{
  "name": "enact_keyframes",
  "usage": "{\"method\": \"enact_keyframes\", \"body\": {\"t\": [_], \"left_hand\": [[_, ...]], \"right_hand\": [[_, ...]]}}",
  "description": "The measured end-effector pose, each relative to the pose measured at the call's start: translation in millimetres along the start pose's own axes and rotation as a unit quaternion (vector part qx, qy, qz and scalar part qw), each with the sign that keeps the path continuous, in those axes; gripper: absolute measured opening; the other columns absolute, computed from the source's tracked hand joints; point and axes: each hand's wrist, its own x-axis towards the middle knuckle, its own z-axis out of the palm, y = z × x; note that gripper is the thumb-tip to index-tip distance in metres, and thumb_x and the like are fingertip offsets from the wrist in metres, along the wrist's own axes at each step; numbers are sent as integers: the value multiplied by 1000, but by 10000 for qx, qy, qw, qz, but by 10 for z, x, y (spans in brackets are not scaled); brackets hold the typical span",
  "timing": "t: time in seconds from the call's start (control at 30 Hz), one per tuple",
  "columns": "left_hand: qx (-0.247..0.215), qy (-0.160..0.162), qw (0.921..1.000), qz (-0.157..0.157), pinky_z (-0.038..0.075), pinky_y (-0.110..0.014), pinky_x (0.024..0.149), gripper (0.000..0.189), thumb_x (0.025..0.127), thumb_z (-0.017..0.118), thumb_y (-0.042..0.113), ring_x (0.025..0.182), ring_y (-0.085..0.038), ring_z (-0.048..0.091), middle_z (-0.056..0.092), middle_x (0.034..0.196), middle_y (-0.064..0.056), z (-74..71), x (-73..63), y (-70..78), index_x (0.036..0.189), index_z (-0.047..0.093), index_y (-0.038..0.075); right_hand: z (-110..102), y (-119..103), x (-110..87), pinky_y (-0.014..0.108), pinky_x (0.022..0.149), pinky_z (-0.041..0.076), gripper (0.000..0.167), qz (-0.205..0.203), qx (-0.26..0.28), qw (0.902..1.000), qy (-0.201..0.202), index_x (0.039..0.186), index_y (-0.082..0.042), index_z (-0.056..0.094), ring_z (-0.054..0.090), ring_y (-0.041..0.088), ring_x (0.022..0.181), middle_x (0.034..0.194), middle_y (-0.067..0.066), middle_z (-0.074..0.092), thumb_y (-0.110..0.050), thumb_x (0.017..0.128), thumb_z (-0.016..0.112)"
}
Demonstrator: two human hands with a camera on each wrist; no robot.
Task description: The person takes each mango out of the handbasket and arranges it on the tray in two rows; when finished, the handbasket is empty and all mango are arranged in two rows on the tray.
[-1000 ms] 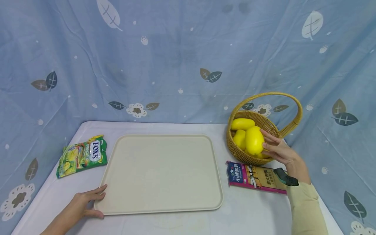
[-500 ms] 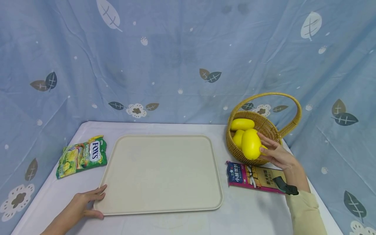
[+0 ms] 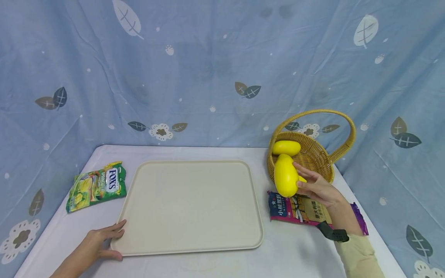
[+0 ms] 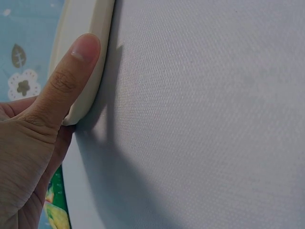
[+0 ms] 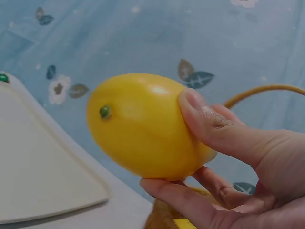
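A smooth yellow mango (image 3: 286, 177) with a green stem spot is held between the thumb and fingers of my right hand (image 3: 318, 189). In the right wrist view the same mango (image 5: 143, 125) hangs above the table, its stem end facing away from the palm. It overlaps the front left rim of the wicker basket (image 3: 325, 164) in the head view. Another yellow fruit (image 3: 286, 147) lies inside that basket. My left hand (image 3: 95, 243) grips the near left corner of the beige tray (image 3: 189, 206), thumb (image 4: 78, 62) along its outer side.
A pink and gold pasta packet (image 3: 313, 212) lies in front of the basket, partly under the right wrist. A green FOX'S candy bag (image 3: 97, 185) is left of the tray. The basket's tall handle (image 3: 318, 111) arches up. Blue patterned cloth (image 3: 208, 58) hangs behind.
My right hand has moved left and toward me, carrying the mango from over the basket's middle to its front left rim. The left hand stays at the tray corner.
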Motion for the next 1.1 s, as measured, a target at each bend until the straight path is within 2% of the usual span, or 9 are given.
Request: {"method": "enact_keyframes", "body": {"t": [0.17, 0.33, 0.4, 0.5, 0.63, 0.83, 1.1], "left_hand": [[4, -65, 10000, -65, 56, -34, 78, 77, 58, 74, 57, 112, -14, 56, 58, 122, -24, -6, 2, 19, 105, 70, -4], [2, -222, 9995, -226, 55, -39, 80, 75, 57, 77, 52, 108, -30, 62, 57, 124, -27, -27, 10, 57, 106, 69, -5], [-4, -284, 9992, -291, 54, -41, 80, 75, 57, 78, 50, 106, -38, 61, 56, 125, -28, -35, 18, 74, 106, 69, -5], [-34, -364, 9985, -401, 54, -43, 81, 74, 57, 79, 47, 106, -44, 58, 55, 126, -28, -43, 27, 92, 107, 68, -6], [-20, -339, 9985, -426, 54, -42, 81, 74, 57, 79, 47, 106, -43, 59, 55, 126, -28, -43, 27, 97, 107, 69, -6], [58, -171, 9996, -198, 55, -39, 79, 74, 57, 77, 52, 105, -33, 63, 56, 123, -28, -36, 21, 81, 105, 70, -5], [14, -303, 9989, -367, 54, -42, 81, 74, 57, 79, 48, 106, -42, 60, 56, 125, -28, -36, 26, 91, 107, 69, -6]], "right_hand": [[85, 25, 31, 37, 91, 51, 55, 143, -7, 9999, -88, 138, -27, 52, 62, 18, 109, 134, -6, 48, 9, 98, 43], [151, 50, 52, 36, 93, 50, 54, 341, 63, 9992, -219, 138, -29, 52, 63, 19, 108, 135, -6, 47, 7, 98, 44], [177, 70, 64, 37, 93, 50, 55, 400, 72, 9988, -280, 138, -30, 51, 62, 19, 109, 135, -7, 46, 7, 98, 44], [216, 108, 90, 38, 94, 50, 55, 424, 32, 9986, -322, 139, -30, 49, 61, 19, 111, 136, -6, 46, 7, 98, 44], [262, 164, 127, 38, 92, 51, 55, 414, -95, 9987, -282, 139, -30, 49, 61, 19, 111, 134, -4, 48, 6, 97, 47], [314, 279, 202, 38, 91, 52, 54, 555, -287, 9980, -22, 139, -29, 50, 62, 19, 109, 135, -8, 47, 3, 96, 52], [352, 490, 338, 39, 89, 53, 56, 629, -415, 9969, 226, 144, -21, 44, 62, 20, 109, 137, -3, 48, 0, 94, 58]]}}
